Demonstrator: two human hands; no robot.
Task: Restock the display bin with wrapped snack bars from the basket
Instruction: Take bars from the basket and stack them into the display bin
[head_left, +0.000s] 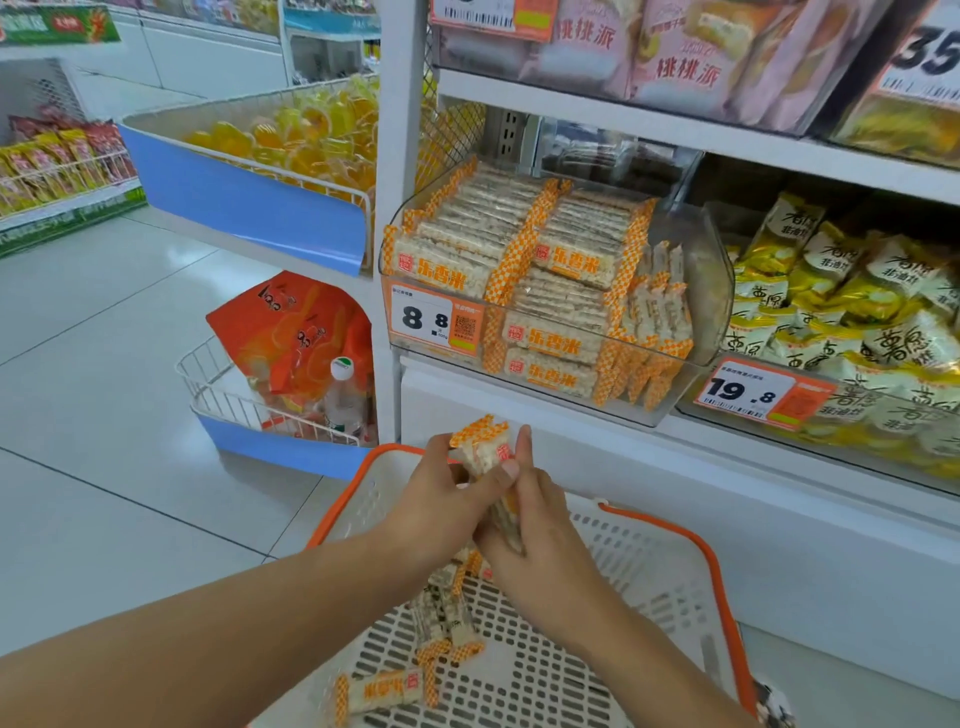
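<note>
Both hands are holding a small bunch of bars (485, 449) over the basket (670, 525). L hand (441, 499) is curling round the bunch from the left, thumb across the front; R hand (530, 514) is gripping it from the right, fingers running up the side. The bunch is standing nearly upright, long axis pointing up and slightly away, orange ends on top.

The bin (711, 291) is lying up and to the right of the hands, well apart, w/ its open top facing fwd. R hand is looking nearer to it, so probably the one to lift and lay bars in, turned flat to match the stacked rows.

More bars are lying loose in the basket below the wrists, so restocking is prob. not done.
</note>
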